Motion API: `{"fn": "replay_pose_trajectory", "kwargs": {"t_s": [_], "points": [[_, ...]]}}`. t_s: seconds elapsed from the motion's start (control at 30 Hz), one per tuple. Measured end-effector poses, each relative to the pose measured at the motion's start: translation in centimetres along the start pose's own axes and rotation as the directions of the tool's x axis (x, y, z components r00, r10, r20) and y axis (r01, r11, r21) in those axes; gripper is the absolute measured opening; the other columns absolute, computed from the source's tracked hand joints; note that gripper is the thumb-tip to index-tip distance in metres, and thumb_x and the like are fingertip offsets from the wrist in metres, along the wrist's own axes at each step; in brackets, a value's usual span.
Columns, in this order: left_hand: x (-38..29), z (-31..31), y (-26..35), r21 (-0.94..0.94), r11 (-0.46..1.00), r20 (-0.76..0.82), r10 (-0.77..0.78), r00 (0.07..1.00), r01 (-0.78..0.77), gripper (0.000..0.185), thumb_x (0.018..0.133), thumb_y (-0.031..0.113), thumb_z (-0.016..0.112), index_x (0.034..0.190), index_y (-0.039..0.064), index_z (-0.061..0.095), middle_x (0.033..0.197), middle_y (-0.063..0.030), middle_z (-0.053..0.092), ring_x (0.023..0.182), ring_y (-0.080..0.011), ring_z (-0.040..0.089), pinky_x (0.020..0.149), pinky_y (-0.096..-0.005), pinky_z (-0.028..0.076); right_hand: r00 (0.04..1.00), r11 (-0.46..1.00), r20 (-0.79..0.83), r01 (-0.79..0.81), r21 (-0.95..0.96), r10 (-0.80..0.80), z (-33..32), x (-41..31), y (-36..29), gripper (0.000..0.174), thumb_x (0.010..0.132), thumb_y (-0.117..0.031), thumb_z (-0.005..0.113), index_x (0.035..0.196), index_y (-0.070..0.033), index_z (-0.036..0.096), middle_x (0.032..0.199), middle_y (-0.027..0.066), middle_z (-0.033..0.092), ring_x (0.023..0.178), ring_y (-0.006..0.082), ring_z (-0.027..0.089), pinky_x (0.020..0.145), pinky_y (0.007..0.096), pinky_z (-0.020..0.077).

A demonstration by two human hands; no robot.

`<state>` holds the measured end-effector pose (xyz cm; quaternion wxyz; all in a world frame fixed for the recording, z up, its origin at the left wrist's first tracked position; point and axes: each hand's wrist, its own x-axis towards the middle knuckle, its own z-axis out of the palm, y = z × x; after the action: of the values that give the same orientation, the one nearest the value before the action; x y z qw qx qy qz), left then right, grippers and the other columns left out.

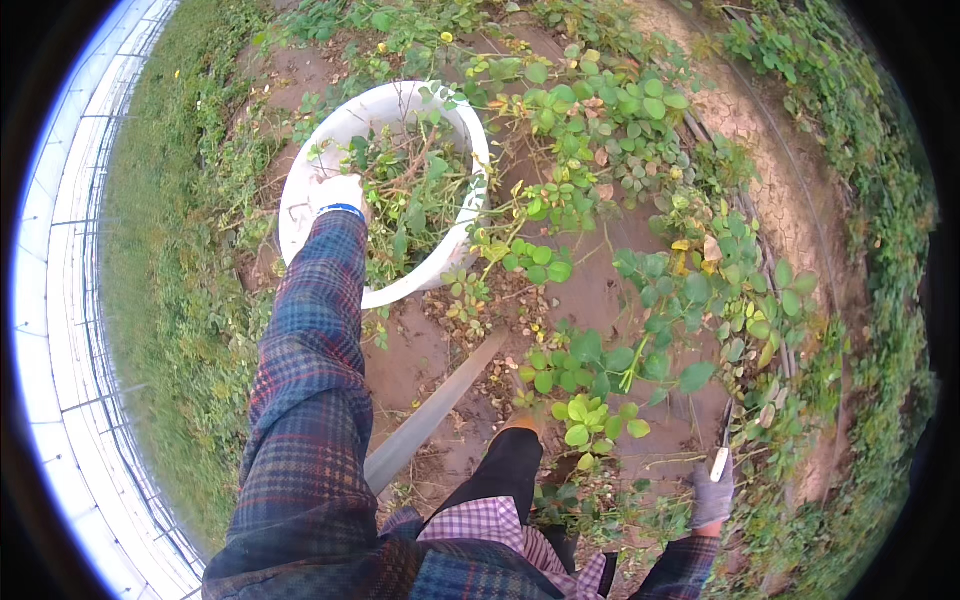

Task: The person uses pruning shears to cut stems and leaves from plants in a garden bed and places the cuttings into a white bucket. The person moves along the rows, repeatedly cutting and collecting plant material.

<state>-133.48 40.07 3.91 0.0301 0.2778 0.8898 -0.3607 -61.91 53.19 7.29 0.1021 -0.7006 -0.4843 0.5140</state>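
Note:
My left hand [341,193], in a white glove with a blue cuff band, reaches inside the rim of a white tub [480,161]. Leafy cuttings and dry stems [412,180] fill much of the tub beside the hand. Whether its fingers hold anything cannot be told. At the lower right, my right hand [712,491], in a thin greyish glove, is closed around the pale handle of a bladed tool [721,461]. Its dark, narrow blade points up among the leaves, and its exact kind is unclear. Leafy plants [585,427] stand between my two arms.
A grey band or pole [435,412] slants from my body towards the ground near my leg. Leafy shrubs [570,112] spread over dark ground sheeting [585,277]. Cracked bare soil [780,157] and thin dark pipes run along the right. A greenhouse wall [67,262] curves at far left.

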Motion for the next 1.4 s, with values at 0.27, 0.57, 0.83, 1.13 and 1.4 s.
{"fn": "replay_pose_trajectory", "kwargs": {"t_s": [0.27,0.57,0.83,1.13,1.4], "points": [[-1.2,6.2,6.3,-0.183,0.971,0.103,0.173,0.980,-0.152,0.028,0.093,0.021,0.043,0.103,0.018,0.069,0.102,-0.0077,0.072,0.094,-0.0279,0.069,0.079,-0.0451,0.053,0.990,0.989,0.029,-0.139,0.043,0.138,-0.8,0.4,2.3,0.062,0.083,0.002,0.062,0.141,-0.004,0.041,0.098,0.0058,0.059,0.075,0.0128,0.060,0.061,0.0279,0.0556],[-2.2,9.8,9.6,0.265,0.863,0.084,0.424,0.902,-0.430,0.025,0.094,0.026,0.050,0.104,0.012,0.068,0.102,-0.0071,0.070,0.101,-0.0242,0.065,0.089,-0.0393,0.046,0.986,0.989,0.076,-0.150,-0.003,0.149,1.5,0.6,3.4,0.062,0.082,0.001,0.062,0.141,-0.005,0.043,0.093,0.0045,0.060,0.073,0.0125,0.059,0.062,0.0283,0.0562],[-5.5,11.0,8.8,0.182,0.896,0.288,0.345,0.893,-0.404,0.027,0.091,0.028,0.054,0.106,0.012,0.069,0.104,-0.0077,0.070,0.099,-0.0238,0.067,0.076,-0.0437,0.049,0.989,0.990,0.062,-0.135,0.028,0.133,0.6,0.3,3.6,0.059,0.082,0.000,0.062,0.138,-0.002,0.044,0.092,0.0041,0.058,0.072,0.0128,0.059,0.060,0.0288,0.0540],[-3.2,13.7,-1.9,-0.844,0.535,-0.203,-0.343,0.917,0.013,0.088,0.071,0.048,0.079,0.126,-0.013,0.047,0.119,-0.0293,0.057,0.107,-0.0297,0.058,0.093,-0.0388,0.045,0.994,0.989,-0.072,-0.071,0.132,0.081,0.2,-0.7,4.1,0.062,0.081,-0.005,0.070,0.138,-0.002,0.047,0.091,0.0010,0.060,0.077,0.0081,0.055,0.066,0.0239,0.0501],[-7.8,-6.8,2.2,-0.967,-0.130,0.248,-0.310,0.918,0.217,0.061,0.090,0.043,0.059,0.127,-0.006,0.054,0.106,-0.0193,0.064,0.091,-0.0266,0.066,0.078,-0.0382,0.057,0.904,0.917,-0.343,-0.113,0.382,0.254,-9.4,-3.5,9.2,0.063,0.083,-0.007,0.069,0.141,-0.007,0.045,0.087,0.0006,0.060,0.065,0.0079,0.054,0.053,0.0231,0.0466]]}}
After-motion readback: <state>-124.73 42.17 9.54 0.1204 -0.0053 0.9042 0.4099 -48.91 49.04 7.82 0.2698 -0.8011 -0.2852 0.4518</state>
